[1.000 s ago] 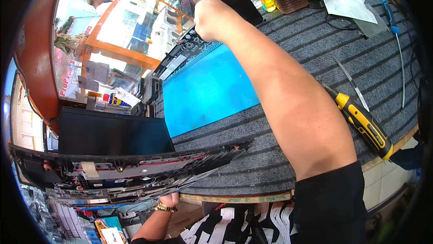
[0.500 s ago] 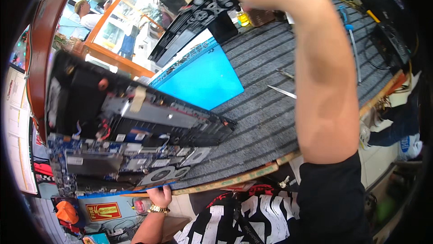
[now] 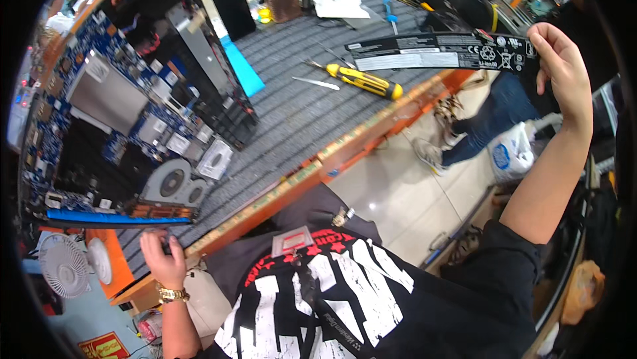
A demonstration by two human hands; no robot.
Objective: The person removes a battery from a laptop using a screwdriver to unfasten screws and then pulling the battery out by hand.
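My right hand (image 3: 561, 70) is raised off the bench at the right, its thumb and fingers pinching one end of a long black laptop battery (image 3: 438, 52). The battery's labelled face is turned toward me, and its other end reaches over the bench. At the left stands an opened laptop (image 3: 106, 97), tilted, with its blue circuit board and cooling fan (image 3: 171, 183) exposed. Beside its lower edge, my left hand (image 3: 162, 259) lies at the bench front, thumb apart from the fingers. Whether it touches the laptop is unclear.
On the ribbed grey mat (image 3: 285, 120) lie a yellow-black screwdriver (image 3: 365, 81), a thin pointed metal tool (image 3: 316, 83) and a blue screwdriver (image 3: 390, 17). A blue mat (image 3: 242, 70) shows behind the laptop. A desk fan (image 3: 64, 265) stands at lower left. Another person's legs (image 3: 488, 117) are beyond the bench.
My right hand has carried the battery from the far side of the bench to the right. My view has turned right, and the laptop now shows more of its inside.
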